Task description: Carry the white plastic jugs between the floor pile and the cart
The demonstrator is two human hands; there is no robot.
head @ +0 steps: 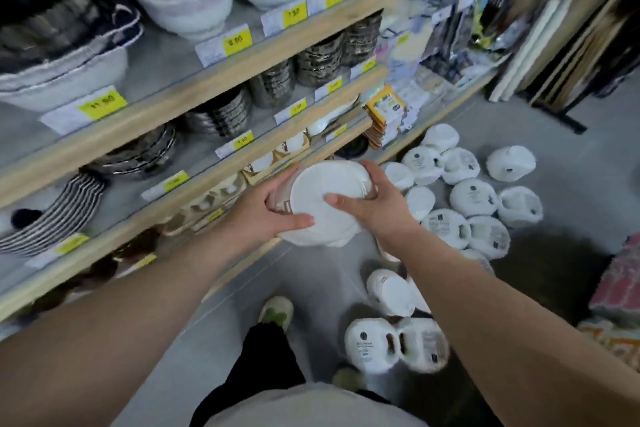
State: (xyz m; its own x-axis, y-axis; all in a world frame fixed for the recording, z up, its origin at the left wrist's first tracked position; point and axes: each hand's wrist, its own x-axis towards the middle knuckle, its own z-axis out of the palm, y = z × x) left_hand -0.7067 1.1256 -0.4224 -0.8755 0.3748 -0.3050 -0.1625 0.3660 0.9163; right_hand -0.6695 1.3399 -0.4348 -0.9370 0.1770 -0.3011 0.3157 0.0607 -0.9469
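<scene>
Two hands hold a stack of white plates up in front of the low shelf. The left hand curls round its left side, the right hand round its right. White wrapped packs lie on the floor behind; their labels are too blurry to read. The yellow price tags are blurry too.

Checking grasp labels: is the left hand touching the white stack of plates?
Touching. The head view shows the left hand curled round the left edge of the white stack of plates, thumb lying across its face.
</scene>
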